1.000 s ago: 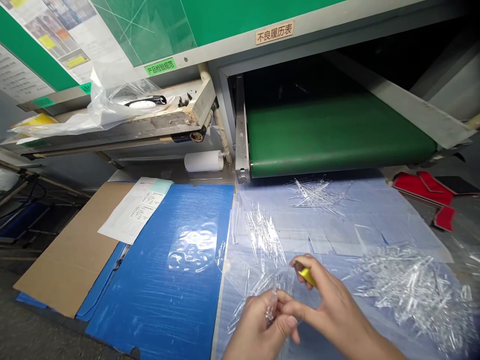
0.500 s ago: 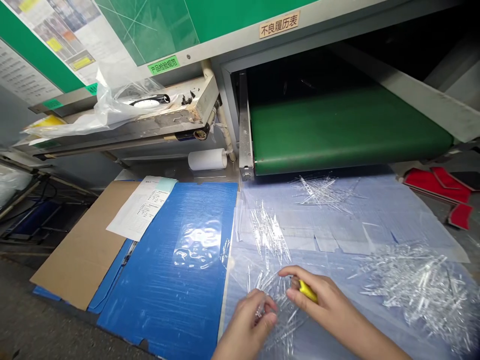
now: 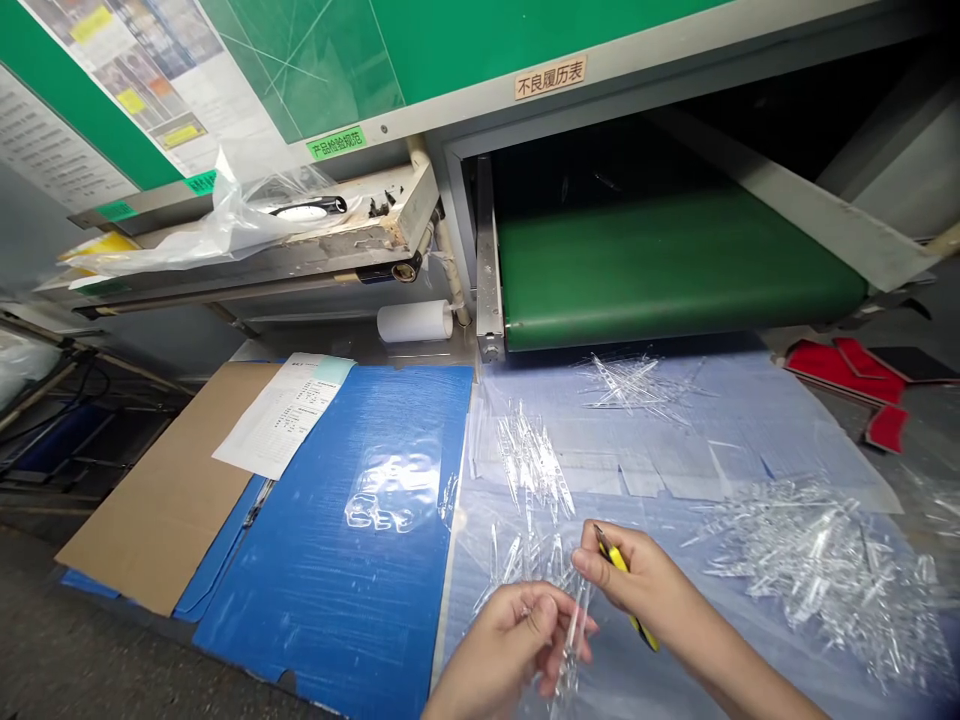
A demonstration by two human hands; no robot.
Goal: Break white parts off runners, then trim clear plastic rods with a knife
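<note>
My left hand (image 3: 521,635) is closed around a thin clear plastic piece (image 3: 576,630), which stands tilted between its fingers. My right hand (image 3: 626,575) grips a slim yellow-and-black knife-like tool (image 3: 616,558) with a dark pointed tip. The right thumb and fingertips are by the top of the clear piece; whether they pinch it I cannot tell. Under and behind the left hand lie several more clear plastic pieces (image 3: 511,560). Farther off is a neat bunch of clear pieces (image 3: 534,455).
A large heap of clear pieces (image 3: 817,560) lies right, a smaller pile (image 3: 630,385) before the green conveyor belt (image 3: 675,290). Left are a blue board (image 3: 315,590), cardboard (image 3: 172,480) and a paper sheet (image 3: 277,430). Red pads (image 3: 847,370) lie far right.
My left hand has brought a clear piece up between its fingers. My right hand has turned the tool, so its tip and black end now show. The view has shifted slightly.
</note>
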